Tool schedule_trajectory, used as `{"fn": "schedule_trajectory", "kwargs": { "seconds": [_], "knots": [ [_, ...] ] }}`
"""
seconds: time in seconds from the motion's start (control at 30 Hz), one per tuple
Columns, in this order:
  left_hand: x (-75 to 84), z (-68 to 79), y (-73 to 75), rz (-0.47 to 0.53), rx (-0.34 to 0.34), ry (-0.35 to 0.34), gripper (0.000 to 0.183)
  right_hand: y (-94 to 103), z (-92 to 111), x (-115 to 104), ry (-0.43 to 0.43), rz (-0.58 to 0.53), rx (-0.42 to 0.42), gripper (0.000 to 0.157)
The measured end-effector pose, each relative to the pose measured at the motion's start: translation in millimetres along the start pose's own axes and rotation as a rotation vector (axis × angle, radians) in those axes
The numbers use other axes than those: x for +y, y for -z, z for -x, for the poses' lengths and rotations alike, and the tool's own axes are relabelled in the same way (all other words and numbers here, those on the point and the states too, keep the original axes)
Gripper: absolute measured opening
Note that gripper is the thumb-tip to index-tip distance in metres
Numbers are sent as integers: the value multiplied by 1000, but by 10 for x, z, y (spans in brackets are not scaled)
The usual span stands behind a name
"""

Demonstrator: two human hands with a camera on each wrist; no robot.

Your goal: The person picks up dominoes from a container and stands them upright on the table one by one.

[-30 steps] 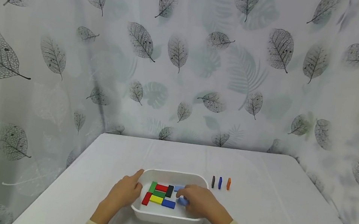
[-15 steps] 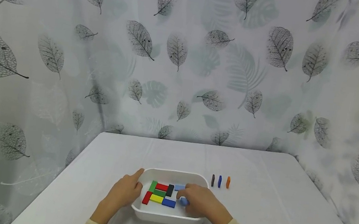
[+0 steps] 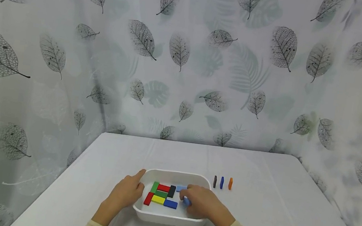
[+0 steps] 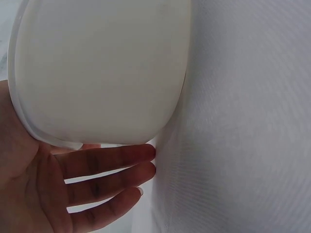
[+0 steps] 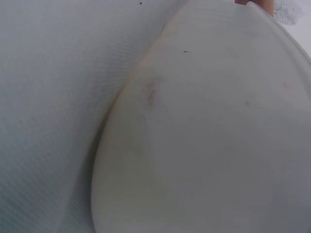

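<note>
A white plastic tub stands on the table with flat coloured blocks inside. My left hand holds the tub's left side, thumb over the rim; in the left wrist view several fingers lie along the outer wall. Inside the tub's right half, my right hand pinches a light blue block, partly hidden by the fingers. Another light blue block lies behind it. Left of it, red, green, black, yellow and dark blue blocks lie close together.
Behind the tub's right corner, a dark block, a blue block and an orange block stand upright on the white table. A leaf-patterned curtain hangs around the table. The right wrist view shows mostly the tub's outer wall.
The light blue block at my right fingers has turned and shifted slightly. My left hand keeps its place on the tub, and the other blocks stay put.
</note>
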State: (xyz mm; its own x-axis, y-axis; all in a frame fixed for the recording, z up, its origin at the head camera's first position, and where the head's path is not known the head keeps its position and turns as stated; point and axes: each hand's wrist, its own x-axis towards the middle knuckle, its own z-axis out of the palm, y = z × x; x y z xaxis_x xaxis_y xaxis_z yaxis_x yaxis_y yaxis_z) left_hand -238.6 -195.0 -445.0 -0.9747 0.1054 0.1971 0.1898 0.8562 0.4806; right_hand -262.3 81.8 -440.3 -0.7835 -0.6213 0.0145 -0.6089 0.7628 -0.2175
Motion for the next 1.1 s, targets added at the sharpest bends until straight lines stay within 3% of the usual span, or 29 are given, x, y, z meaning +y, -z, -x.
{"fn": "schedule_trajectory", "kwargs": {
  "seconds": [0.3, 1.1],
  "knots": [
    [-8, -15, 5, -10, 0, 14, 51, 4, 7, 25, 43, -59, 55, 20],
    [-8, -15, -26, -3, 7, 23, 51, 15, 19, 88, 110, -180, 110, 21]
  ]
}}
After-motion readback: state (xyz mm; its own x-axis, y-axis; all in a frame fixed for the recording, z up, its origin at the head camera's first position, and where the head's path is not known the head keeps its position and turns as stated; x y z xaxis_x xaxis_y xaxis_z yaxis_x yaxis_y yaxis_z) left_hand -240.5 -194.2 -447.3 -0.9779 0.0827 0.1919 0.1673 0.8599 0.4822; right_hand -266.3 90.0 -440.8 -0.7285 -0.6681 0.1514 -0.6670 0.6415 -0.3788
